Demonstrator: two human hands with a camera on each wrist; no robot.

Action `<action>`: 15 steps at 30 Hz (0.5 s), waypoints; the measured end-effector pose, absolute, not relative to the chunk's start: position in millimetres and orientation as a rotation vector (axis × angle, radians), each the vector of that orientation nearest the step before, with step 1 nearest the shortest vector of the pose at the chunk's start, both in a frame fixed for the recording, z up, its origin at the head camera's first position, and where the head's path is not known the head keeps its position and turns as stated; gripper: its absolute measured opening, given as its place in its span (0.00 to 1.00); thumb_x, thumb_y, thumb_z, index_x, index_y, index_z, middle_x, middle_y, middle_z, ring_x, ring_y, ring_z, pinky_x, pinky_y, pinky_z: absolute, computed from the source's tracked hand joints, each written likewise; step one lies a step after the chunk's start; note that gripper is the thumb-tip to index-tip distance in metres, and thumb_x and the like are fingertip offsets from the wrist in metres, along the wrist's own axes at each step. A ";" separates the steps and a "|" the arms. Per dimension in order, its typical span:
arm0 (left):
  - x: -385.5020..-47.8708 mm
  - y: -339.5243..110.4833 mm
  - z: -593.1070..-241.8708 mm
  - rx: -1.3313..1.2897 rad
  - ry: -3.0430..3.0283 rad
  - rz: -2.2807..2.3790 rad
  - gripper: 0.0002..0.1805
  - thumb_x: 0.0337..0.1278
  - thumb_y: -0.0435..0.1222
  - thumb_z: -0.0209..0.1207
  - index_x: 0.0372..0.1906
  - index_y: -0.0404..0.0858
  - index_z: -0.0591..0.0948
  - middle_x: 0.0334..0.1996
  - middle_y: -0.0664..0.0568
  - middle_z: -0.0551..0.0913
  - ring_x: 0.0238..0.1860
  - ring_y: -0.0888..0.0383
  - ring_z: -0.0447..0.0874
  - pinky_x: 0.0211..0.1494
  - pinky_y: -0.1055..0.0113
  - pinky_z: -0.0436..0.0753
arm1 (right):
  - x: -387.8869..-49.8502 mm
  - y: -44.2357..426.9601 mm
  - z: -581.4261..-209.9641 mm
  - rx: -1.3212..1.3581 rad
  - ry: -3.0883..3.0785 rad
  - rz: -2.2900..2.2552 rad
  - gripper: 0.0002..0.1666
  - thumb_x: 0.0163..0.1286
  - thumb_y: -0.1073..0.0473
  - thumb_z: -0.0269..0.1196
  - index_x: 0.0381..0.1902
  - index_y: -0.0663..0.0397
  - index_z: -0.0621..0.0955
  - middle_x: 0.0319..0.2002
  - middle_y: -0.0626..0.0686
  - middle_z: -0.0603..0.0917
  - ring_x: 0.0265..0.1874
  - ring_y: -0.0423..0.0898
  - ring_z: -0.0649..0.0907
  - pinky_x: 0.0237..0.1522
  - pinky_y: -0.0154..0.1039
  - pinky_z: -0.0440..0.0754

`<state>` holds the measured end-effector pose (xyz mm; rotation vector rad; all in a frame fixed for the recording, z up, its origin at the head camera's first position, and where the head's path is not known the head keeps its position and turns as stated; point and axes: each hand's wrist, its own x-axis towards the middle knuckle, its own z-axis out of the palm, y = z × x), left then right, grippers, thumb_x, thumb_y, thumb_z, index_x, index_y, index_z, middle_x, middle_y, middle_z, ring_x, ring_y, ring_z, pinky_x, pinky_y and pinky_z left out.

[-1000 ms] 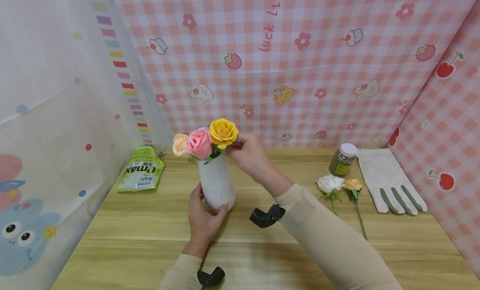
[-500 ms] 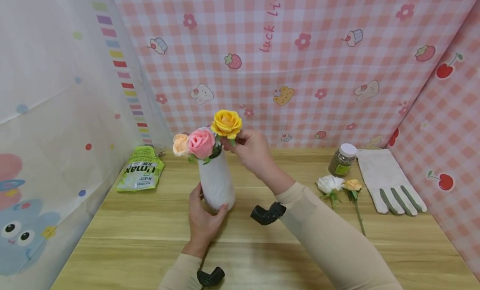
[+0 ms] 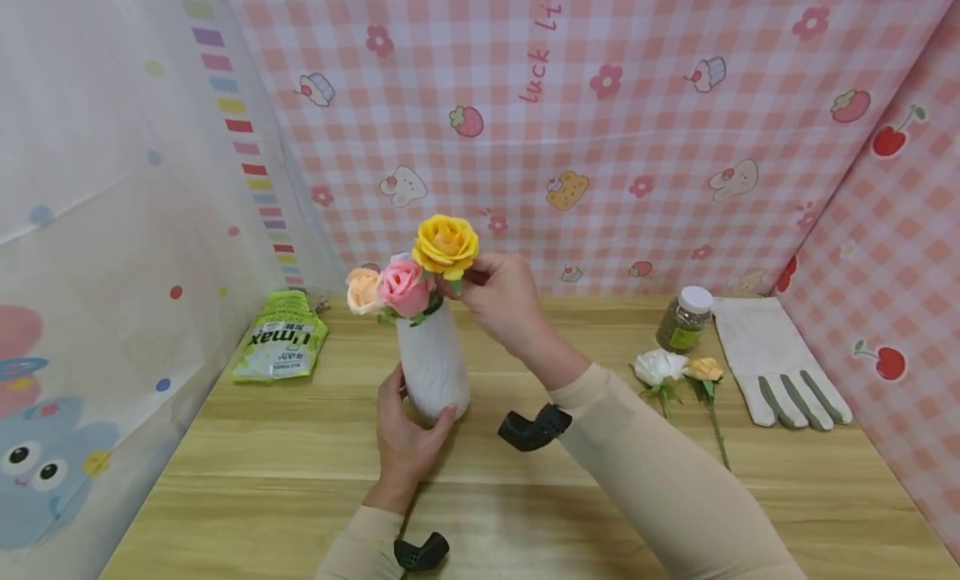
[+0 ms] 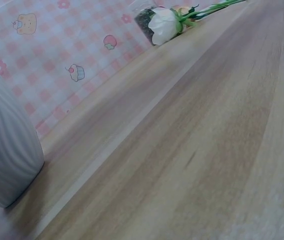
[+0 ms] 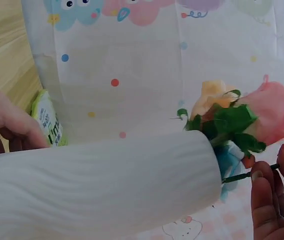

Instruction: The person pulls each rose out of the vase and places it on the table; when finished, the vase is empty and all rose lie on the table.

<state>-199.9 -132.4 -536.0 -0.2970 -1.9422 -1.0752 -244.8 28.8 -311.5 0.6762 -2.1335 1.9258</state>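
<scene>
Head view: yellow rose (image 3: 446,245) in right hand's (image 3: 504,301) pinch, vase (image 3: 435,367) in left hand's (image 3: 407,437) grip

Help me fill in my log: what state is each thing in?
Vase, standing on table, gripped low by left hand
Yellow rose, stem pinched by right hand at vase mouth
Pink rose, in vase
Peach rose, in vase
Blue bloom, mostly hidden
White rose, lying on table
Small orange rose, lying on table
Jar, upright, lid on
Glove, lying flat
Packet, on table; seal unclear

Table (image 3: 262,455); vase (image 3: 433,367); packet (image 3: 281,338); roses (image 3: 660,367); jar (image 3: 684,322); glove (image 3: 765,347)
</scene>
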 end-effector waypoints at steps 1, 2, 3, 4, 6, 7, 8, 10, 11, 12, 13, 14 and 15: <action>-199.9 -132.2 -536.1 -0.298 -1.941 -1.075 0.48 0.34 0.41 0.72 0.66 0.31 0.66 0.52 0.39 0.75 0.50 0.48 0.74 0.49 0.56 0.75 | -243.7 30.3 -311.0 0.668 -2.116 1.946 0.14 0.61 0.65 0.68 0.45 0.61 0.86 0.42 0.55 0.87 0.40 0.44 0.86 0.41 0.37 0.83; -200.0 -132.1 -536.2 -0.299 -1.940 -1.072 0.48 0.34 0.41 0.72 0.66 0.30 0.67 0.52 0.39 0.75 0.50 0.48 0.74 0.49 0.56 0.75 | -242.7 32.3 -310.5 0.669 -2.087 1.970 0.14 0.61 0.66 0.67 0.45 0.63 0.85 0.41 0.56 0.87 0.38 0.45 0.86 0.41 0.37 0.84; -199.9 -132.0 -536.1 -0.300 -1.939 -1.070 0.48 0.34 0.42 0.72 0.66 0.30 0.67 0.52 0.39 0.75 0.50 0.48 0.74 0.49 0.56 0.75 | -241.9 35.0 -310.0 0.666 -2.060 1.976 0.14 0.61 0.66 0.67 0.45 0.64 0.85 0.39 0.57 0.87 0.36 0.45 0.86 0.40 0.38 0.84; -199.9 -131.9 -536.0 -0.302 -1.937 -1.068 0.48 0.34 0.42 0.72 0.66 0.30 0.67 0.52 0.39 0.75 0.50 0.48 0.74 0.49 0.56 0.75 | -240.9 37.9 -308.9 0.679 -2.017 1.999 0.14 0.62 0.67 0.66 0.46 0.65 0.84 0.39 0.59 0.87 0.35 0.46 0.86 0.40 0.39 0.84; -199.8 -131.8 -535.3 -0.304 -1.932 -1.064 0.48 0.34 0.42 0.72 0.65 0.29 0.67 0.52 0.38 0.75 0.49 0.47 0.74 0.49 0.56 0.75 | -239.0 44.5 -306.7 0.708 -1.933 2.036 0.14 0.63 0.68 0.65 0.47 0.68 0.83 0.39 0.61 0.86 0.34 0.47 0.86 0.40 0.42 0.84; -199.7 -131.7 -535.1 -0.305 -1.931 -1.063 0.48 0.34 0.42 0.72 0.65 0.29 0.67 0.52 0.38 0.74 0.49 0.47 0.74 0.49 0.55 0.75 | -237.8 48.1 -305.4 0.722 -1.893 2.048 0.14 0.64 0.68 0.64 0.47 0.69 0.82 0.39 0.62 0.85 0.34 0.48 0.86 0.40 0.43 0.84; -199.6 -131.6 -534.9 -0.305 -1.930 -1.064 0.48 0.33 0.42 0.72 0.65 0.28 0.67 0.52 0.38 0.74 0.49 0.47 0.73 0.49 0.55 0.75 | -236.6 51.9 -304.2 0.729 -1.858 2.059 0.14 0.64 0.68 0.63 0.48 0.70 0.82 0.39 0.62 0.85 0.34 0.48 0.86 0.40 0.44 0.84; -199.3 -131.3 -534.8 -0.305 -1.930 -1.072 0.48 0.33 0.42 0.72 0.65 0.28 0.67 0.52 0.38 0.74 0.50 0.47 0.73 0.49 0.55 0.75 | -233.3 59.5 -301.2 0.728 -1.804 2.089 0.16 0.65 0.68 0.63 0.50 0.70 0.80 0.39 0.59 0.84 0.35 0.47 0.86 0.42 0.44 0.84; -199.1 -131.2 -535.0 -0.304 -1.930 -1.075 0.48 0.33 0.42 0.72 0.65 0.28 0.67 0.53 0.38 0.74 0.50 0.47 0.73 0.49 0.54 0.75 | -231.9 63.2 -300.0 0.715 -1.791 2.090 0.16 0.65 0.68 0.63 0.50 0.69 0.80 0.38 0.57 0.84 0.35 0.47 0.85 0.42 0.44 0.84; -199.0 -131.2 -535.4 -0.303 -1.931 -1.077 0.48 0.34 0.42 0.72 0.66 0.29 0.66 0.53 0.38 0.74 0.50 0.47 0.73 0.49 0.54 0.75 | -230.6 66.9 -298.7 0.709 -1.773 2.094 0.15 0.65 0.68 0.62 0.49 0.69 0.80 0.37 0.55 0.84 0.35 0.46 0.85 0.43 0.43 0.83; -198.7 -131.2 -535.9 -0.302 -1.934 -1.078 0.48 0.34 0.42 0.72 0.66 0.29 0.66 0.53 0.38 0.74 0.51 0.47 0.73 0.48 0.53 0.75 | -229.4 70.4 -297.2 0.705 -1.748 2.101 0.15 0.65 0.68 0.62 0.49 0.69 0.80 0.37 0.54 0.84 0.35 0.46 0.85 0.43 0.43 0.83; -198.6 -131.3 -536.3 -0.301 -1.935 -1.080 0.48 0.34 0.42 0.72 0.66 0.30 0.66 0.53 0.38 0.74 0.51 0.47 0.73 0.48 0.53 0.75 | -228.9 73.8 -295.7 0.706 -1.721 2.097 0.13 0.65 0.69 0.62 0.47 0.67 0.81 0.36 0.53 0.84 0.35 0.46 0.85 0.43 0.43 0.83; -198.5 -131.3 -536.6 -0.301 -1.935 -1.082 0.49 0.34 0.41 0.73 0.66 0.30 0.66 0.54 0.38 0.74 0.51 0.48 0.73 0.48 0.52 0.75 | -228.9 76.8 -294.2 0.711 -1.681 2.106 0.11 0.64 0.69 0.62 0.46 0.64 0.82 0.35 0.52 0.84 0.34 0.46 0.85 0.43 0.43 0.83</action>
